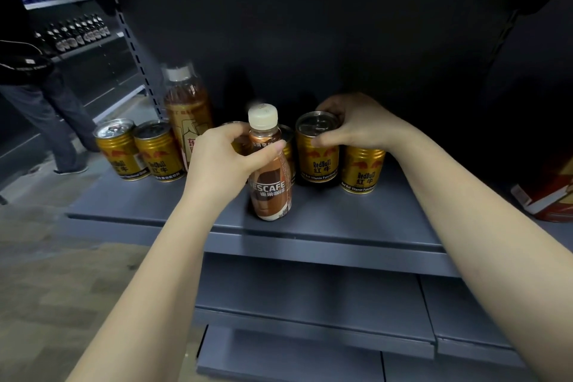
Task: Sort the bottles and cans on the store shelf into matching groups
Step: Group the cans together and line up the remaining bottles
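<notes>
Gold Red Bull can (317,150) stands upright at frame centre, your right hand (356,127) holding its rim; your left hand (223,158) holds the brown Nescafé bottle (269,170) just left of it.

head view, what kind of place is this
Most likely a shop aisle: grey metal shelf stocked with matching Red Bull cans and a Nescafe bottle, plus another rack at left lined with rows of dark bottles.
</notes>
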